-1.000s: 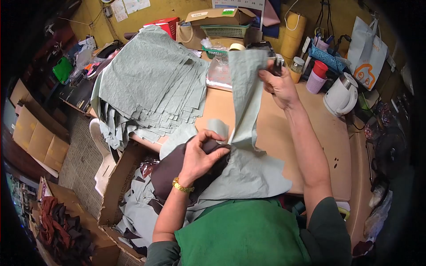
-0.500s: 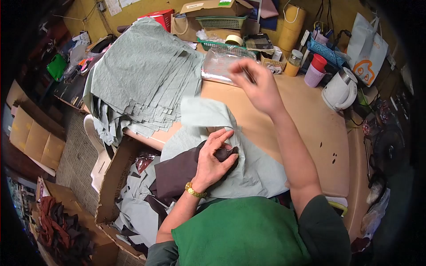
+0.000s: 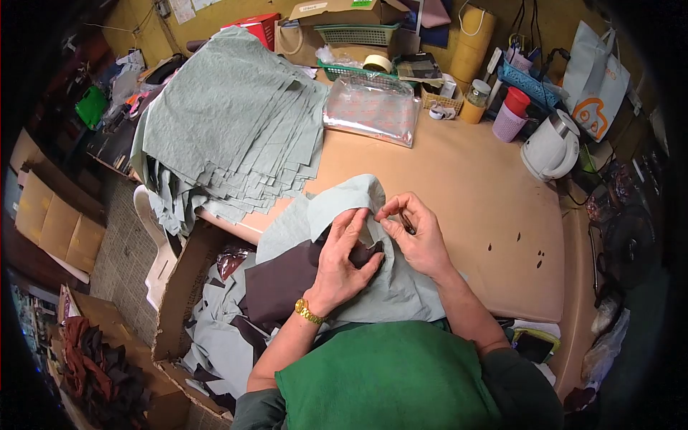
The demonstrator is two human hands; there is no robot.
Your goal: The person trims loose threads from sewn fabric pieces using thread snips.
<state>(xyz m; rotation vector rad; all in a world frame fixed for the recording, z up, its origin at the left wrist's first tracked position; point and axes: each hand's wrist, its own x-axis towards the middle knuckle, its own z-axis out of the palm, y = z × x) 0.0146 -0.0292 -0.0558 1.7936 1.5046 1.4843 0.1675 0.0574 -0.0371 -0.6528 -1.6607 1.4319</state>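
A pale grey-green cloth (image 3: 412, 290) lies gathered over the table's near edge, with a dark brown cloth (image 3: 283, 279) bunched against it. My left hand (image 3: 340, 258), wearing a gold watch, pinches the folded cloth between fingers and thumb. Close beside it, my right hand (image 3: 419, 233) has thumb and forefinger pinched at the pale cloth's raised fold. A small dark tool (image 3: 408, 223) shows in the right hand's curled fingers; its kind is hidden by the grip.
A fanned stack of grey-green pieces (image 3: 229, 115) covers the table's left. Farther back are a clear plastic packet (image 3: 373, 107), baskets, cups and a white kettle (image 3: 552, 147). A cardboard box (image 3: 175, 301) of scraps stands at lower left.
My right hand has come down from above the table to the fold beside my left hand. The raised pale cloth has folded lower; my left hand keeps its hold.
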